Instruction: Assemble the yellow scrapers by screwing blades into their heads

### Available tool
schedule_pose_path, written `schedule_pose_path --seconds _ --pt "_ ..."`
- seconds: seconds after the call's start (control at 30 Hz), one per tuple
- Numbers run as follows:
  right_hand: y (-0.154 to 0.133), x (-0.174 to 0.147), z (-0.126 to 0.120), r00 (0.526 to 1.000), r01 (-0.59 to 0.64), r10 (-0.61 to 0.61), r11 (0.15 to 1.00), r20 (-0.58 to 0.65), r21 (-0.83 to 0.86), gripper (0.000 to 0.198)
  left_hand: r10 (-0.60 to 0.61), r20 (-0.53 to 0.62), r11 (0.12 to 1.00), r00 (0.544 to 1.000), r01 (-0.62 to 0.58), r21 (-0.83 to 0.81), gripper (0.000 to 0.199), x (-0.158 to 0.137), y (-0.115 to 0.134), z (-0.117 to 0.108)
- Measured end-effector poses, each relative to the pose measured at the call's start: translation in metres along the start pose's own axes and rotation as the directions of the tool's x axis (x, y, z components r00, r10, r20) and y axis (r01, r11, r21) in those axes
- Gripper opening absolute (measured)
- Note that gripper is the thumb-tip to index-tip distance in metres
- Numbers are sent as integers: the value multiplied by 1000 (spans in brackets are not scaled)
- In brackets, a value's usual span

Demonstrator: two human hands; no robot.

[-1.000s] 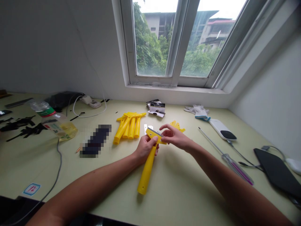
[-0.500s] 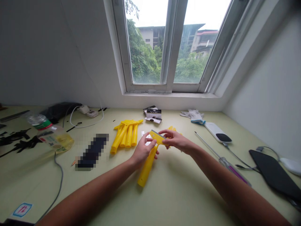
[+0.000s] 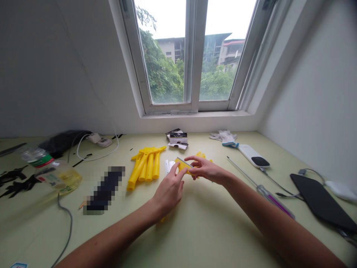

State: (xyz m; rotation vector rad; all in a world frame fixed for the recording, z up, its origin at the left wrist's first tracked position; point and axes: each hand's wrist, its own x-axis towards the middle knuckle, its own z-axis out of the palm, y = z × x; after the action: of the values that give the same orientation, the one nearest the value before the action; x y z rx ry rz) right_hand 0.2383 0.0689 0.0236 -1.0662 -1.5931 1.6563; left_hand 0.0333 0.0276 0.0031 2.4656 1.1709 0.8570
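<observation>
A yellow scraper [image 3: 181,164] with a grey blade edge is held over the table in front of me. My left hand [image 3: 169,189] is closed around it and hides most of its handle. The fingertips of my right hand [image 3: 208,170] pinch the other end of its head. Left of it lies a pile of yellow scraper handles [image 3: 145,163]. More yellow parts [image 3: 200,154] show partly behind my right hand. Just past my left fingers lie small white pieces [image 3: 167,166], partly covered.
A screwdriver [image 3: 267,199], a white device [image 3: 252,154] and a black power bank or phone [image 3: 320,201] with cables lie on the right. White gloves [image 3: 224,137] and small black-and-white boxes [image 3: 178,138] sit at the back. At left stands a bottle [image 3: 61,176] of yellow liquid.
My left hand has turned over the scraper, so its back now covers the handle. The right hand stays at the scraper's head. The camera view has shifted slightly.
</observation>
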Motion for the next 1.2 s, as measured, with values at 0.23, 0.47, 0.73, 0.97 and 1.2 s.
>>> schedule_pose_path --seconds 0.23,0.47,0.73,0.97,1.2 --pt "-2 0 4 1000 -9 8 995 4 99 62 44 -3 995 999 -43 86 57 -2 -6 3" --pt "-2 2 4 1000 -5 6 994 -11 106 54 88 -9 972 996 -84 220 58 0 -7 2" --pt "-1 2 3 1000 9 -8 999 -25 47 51 94 7 954 996 -92 287 52 -2 -6 2" --pt "-7 0 10 998 7 -5 999 -68 32 58 95 20 919 995 -95 384 48 -4 -5 1" --pt "-3 8 13 977 -10 -5 998 -215 -66 31 181 22 846 983 -167 506 48 -5 -2 1"
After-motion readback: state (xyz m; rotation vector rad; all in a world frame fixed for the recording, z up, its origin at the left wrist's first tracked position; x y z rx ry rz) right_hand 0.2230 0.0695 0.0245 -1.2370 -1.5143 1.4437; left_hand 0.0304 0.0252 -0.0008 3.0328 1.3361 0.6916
